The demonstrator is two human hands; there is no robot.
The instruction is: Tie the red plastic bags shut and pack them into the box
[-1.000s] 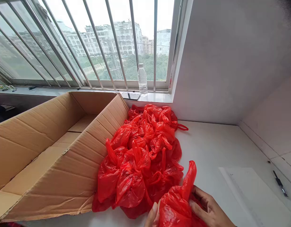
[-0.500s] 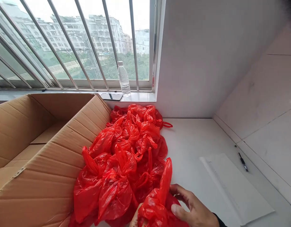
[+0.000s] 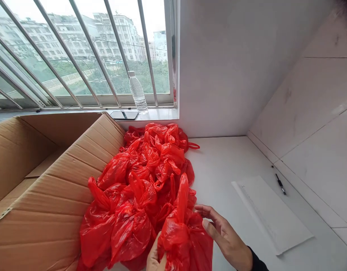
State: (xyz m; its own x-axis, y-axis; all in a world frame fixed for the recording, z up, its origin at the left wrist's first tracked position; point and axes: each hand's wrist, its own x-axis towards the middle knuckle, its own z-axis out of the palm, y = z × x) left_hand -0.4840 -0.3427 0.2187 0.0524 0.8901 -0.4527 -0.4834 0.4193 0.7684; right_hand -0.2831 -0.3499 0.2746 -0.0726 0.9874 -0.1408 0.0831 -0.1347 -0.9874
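Observation:
A knotted red plastic bag (image 3: 200,241), its handle loop sticking up, stands at the bottom centre. My left hand (image 3: 155,258) is closed on its lower left side, partly cut off by the frame edge. At the bag's right edge is my right hand (image 3: 225,233), thumb and fingers apart in a loose curve. Its fingertips come up to the bag, and I cannot tell how firmly they touch it. Directly beyond lies a heap of similar tied red plastic bags (image 3: 134,226), their contents hidden.
A large open cardboard box (image 3: 57,188) stands left of the heap. Behind, a water bottle (image 3: 138,94) and a phone (image 3: 124,115) rest on the windowsill. To the right, a flat white sheet (image 3: 275,214) and a black pen (image 3: 280,184) lie on the white tabletop (image 3: 218,162).
The view has shifted slightly, moving the scene leftward. The held bag shows more fully and stands higher. My right thumb has come off the bag's front to its edge.

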